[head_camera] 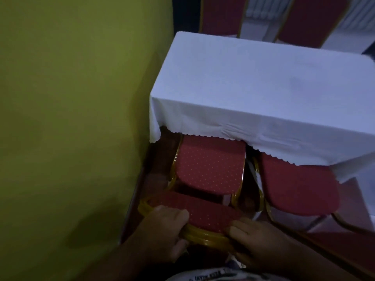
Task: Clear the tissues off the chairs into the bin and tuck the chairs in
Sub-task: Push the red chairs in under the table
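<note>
A red dotted chair with a gold frame (209, 165) stands next to the green wall, its seat partly under the white tablecloth. Both hands hold the top of its backrest (205, 211): my left hand (164, 230) grips the gold rail on the left, my right hand (255, 238) grips it on the right. A second red chair (298, 187) stands to the right, its seat front under the cloth. A white scrap (254, 175) shows in the gap between the two chairs; I cannot tell if it is tissue. No bin is in view.
The table under the white cloth (263, 84) fills the middle. A green wall (71, 118) runs close along the left. Two more red chair backs (221, 15) stand at the table's far side. Red floor shows at the lower right.
</note>
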Demonstrator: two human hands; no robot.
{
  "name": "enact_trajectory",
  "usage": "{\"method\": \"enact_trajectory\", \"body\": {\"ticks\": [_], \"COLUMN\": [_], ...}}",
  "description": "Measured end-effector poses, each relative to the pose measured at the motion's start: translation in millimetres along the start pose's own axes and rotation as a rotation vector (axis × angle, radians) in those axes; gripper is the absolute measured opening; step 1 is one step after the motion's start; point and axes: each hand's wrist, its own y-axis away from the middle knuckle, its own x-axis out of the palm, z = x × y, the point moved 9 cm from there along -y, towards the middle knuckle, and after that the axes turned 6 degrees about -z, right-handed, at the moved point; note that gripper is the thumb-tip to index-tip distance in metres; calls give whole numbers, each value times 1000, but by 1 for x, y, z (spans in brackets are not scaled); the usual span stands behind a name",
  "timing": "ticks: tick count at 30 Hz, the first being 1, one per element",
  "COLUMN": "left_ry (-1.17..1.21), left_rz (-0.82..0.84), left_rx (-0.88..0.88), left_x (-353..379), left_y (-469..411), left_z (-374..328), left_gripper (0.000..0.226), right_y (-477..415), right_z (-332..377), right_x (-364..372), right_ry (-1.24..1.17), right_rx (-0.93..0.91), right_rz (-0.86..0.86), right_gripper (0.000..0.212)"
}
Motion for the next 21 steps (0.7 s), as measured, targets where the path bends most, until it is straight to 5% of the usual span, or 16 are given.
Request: {"method": "enact_trajectory", "body": {"ticks": [4,21], "left_ry": [-19,-140], "left_rz": [-35,-104], "left_rx": [-53,-207], "left_x": [12,15], "left_y": [-25,-126], "left_z": [-25,11], "left_gripper": [38,31], "right_y": [28,4], "right_z": [-28,-116], "right_x": [-8,-36], "right_ry": [63,161], "right_rx": [86,473], "right_rz": [-78,-217], "right_gripper": [38,29]}}
